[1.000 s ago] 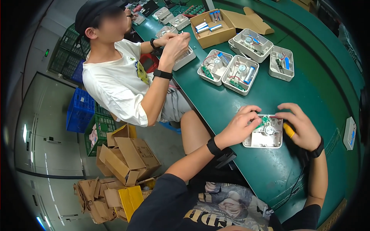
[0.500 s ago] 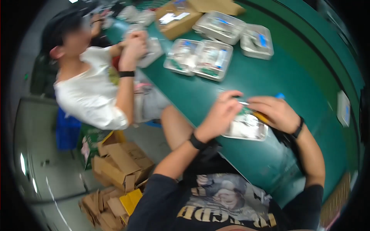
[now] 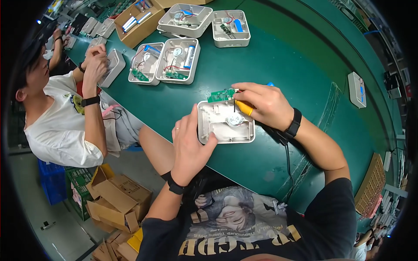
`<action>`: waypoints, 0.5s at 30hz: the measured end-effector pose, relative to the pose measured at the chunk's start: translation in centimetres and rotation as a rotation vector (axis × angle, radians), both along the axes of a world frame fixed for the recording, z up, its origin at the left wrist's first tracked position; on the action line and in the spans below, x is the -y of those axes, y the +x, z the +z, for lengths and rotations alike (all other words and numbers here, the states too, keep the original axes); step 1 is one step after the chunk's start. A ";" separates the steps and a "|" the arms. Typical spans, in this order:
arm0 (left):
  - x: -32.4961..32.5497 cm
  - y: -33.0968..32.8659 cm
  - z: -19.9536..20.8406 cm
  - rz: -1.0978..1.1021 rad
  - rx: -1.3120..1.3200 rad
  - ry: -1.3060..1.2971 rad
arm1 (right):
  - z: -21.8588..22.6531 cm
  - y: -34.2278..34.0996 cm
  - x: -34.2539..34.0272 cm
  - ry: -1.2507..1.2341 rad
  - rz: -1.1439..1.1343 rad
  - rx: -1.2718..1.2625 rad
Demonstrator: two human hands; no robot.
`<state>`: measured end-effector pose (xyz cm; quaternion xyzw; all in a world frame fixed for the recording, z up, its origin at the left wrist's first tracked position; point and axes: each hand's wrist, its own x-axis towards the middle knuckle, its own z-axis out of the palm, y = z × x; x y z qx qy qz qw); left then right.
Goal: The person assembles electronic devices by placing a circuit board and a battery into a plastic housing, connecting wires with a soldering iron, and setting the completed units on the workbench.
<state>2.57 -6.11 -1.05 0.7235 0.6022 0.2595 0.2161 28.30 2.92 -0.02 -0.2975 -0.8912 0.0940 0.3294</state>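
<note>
left hand (image 3: 190,141), fingers spread, has moved from green flat circuit board (image 3: 220,95) to left side of white square plastic box (image 3: 224,132). right hand (image 3: 269,104) pinches the board at box's far edge.

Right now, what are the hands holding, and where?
Right hand: green circuit board, apparently by its right end. Left hand: white housing, by its near-left corner.

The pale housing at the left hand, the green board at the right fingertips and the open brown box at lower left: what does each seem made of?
Pale housing: probably moulded plastic, satin, judging by its rounded corners and thin, even walls.
Green board: likely coated resin laminate, slightly glossy, flat with tiny pale spots.
Brown box: apparently cardboard, matte, with creased flaps.
</note>
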 end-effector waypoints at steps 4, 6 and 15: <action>-0.6 -0.4 -0.2 -0.023 -0.007 -0.005 | 0.1 -0.4 0.6 -0.249 -0.118 -0.107; -1.2 -0.6 -0.5 -0.048 0.029 0.012 | 0.1 0.0 -0.2 -0.351 -0.129 -0.172; -3.1 0.0 -2.1 -0.109 0.483 -0.063 | 0.5 -0.5 -0.1 -0.247 0.071 -0.059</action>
